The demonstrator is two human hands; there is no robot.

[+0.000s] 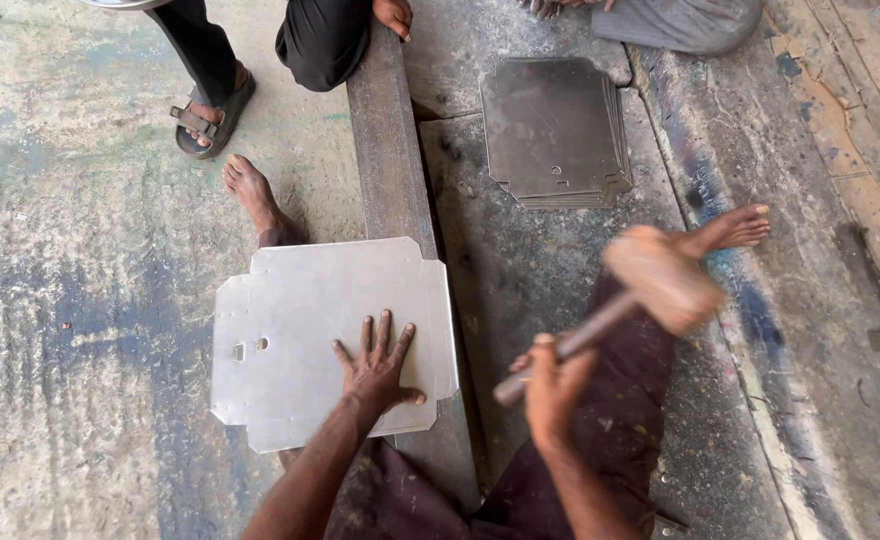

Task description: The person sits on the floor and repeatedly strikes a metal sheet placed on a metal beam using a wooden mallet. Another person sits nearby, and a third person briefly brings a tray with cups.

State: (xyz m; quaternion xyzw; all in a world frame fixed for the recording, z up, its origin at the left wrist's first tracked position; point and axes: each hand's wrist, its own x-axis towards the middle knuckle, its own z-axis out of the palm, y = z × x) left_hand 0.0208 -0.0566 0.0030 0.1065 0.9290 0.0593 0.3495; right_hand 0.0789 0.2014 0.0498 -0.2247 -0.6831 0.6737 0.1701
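Two hands were at work over a metal sheet [310, 330] that lay flat across a steel beam [390, 170] on the concrete floor [80, 300]; the left hand [375, 368] was spread wide, fingers fanned, palm pressed on the sheet's near right part, holding nothing; the right hand [552, 392] was closed around the handle of a mallet [625, 305], whose pale wooden head was raised to the right of the sheet, blurred, clear of the metal; the sheet was light grey with notched corners and small holes near its left edge; its right edge reached just past the beam; the person's bare feet showed, one [250, 190] touching the sheet's far edge, the other [730, 228] stretched out right beyond the mallet head; a stack of darker sheets [555, 135] of like shape lay on the floor past the beam, well apart from the hands; at the top stood another person, a sandalled foot [205, 115] left of the beam and a hand [393, 15] resting on the beam's far end.
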